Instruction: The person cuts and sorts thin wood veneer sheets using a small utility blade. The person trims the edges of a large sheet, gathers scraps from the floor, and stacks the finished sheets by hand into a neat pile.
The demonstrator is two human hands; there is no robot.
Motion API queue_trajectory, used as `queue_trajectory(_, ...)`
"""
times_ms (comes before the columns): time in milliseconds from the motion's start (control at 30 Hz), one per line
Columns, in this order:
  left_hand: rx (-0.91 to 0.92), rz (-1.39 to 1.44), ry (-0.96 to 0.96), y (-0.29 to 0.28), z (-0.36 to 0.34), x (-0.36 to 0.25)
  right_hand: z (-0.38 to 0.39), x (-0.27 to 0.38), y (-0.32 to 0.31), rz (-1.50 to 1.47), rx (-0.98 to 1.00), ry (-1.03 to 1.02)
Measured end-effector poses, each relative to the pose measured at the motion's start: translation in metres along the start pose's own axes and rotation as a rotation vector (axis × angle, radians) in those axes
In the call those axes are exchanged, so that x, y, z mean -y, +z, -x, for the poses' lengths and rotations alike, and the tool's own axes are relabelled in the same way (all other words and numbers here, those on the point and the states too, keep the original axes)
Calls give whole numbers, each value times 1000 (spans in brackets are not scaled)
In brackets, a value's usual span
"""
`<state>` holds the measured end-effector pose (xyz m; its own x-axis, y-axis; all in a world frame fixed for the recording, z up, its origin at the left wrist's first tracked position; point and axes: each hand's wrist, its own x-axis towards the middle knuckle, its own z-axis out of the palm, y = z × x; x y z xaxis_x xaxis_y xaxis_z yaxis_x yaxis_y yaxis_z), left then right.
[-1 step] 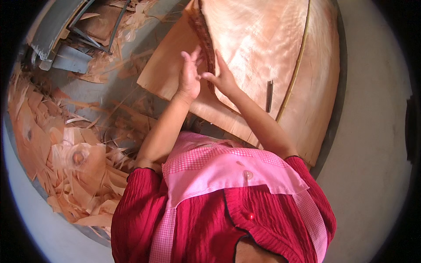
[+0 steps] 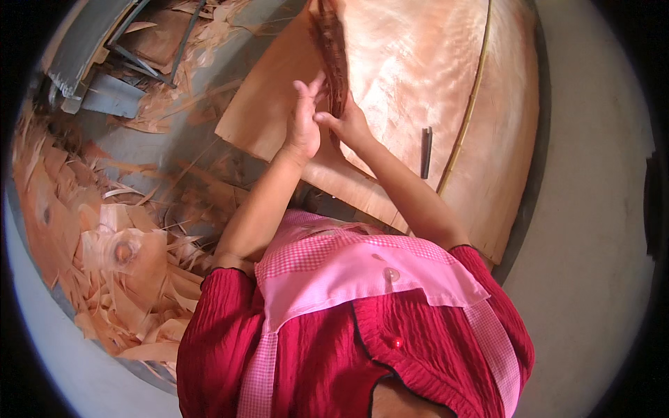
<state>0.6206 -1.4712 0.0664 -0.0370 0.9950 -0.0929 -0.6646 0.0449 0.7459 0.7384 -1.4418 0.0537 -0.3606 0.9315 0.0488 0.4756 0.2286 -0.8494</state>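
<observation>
Pale wood veneer sheets point(image 2: 411, 76) lie in front of me, one with a rough dark brown edge point(image 2: 334, 52) that runs away from me. My left hand point(image 2: 304, 125) is at the left side of this edge, thumb up and fingers stretched out and apart. On the edge's right side is my right hand point(image 2: 350, 127), its thumb reaching across toward my left palm. Its fingers lie along the edge and are partly hidden. Both hands flank the edge without a visible grip on it. A short dark bar-like piece point(image 2: 426, 152) rests on the veneer right of my hands.
A large heap of torn veneer scraps point(image 2: 132, 279) covers the floor at the left. Dark metal frame parts point(image 2: 143, 59) stand at the far left. A thin yellowish strip point(image 2: 468, 125) runs along the veneer. Grey floor point(image 2: 592, 174) extends at the right.
The dark edge looks broader and has shifted slightly to the right. My right hand's fingers have drawn in along it, and my left hand has barely moved.
</observation>
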Motion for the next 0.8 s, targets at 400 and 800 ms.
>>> queue_trajectory(400,-176,-346,148,2,-35,85,-8,-36,-21,-753,-248,230)
queue_trajectory(800,-212,-1128,167,23,-37,66,3,-60,-32,-1004,-251,294)
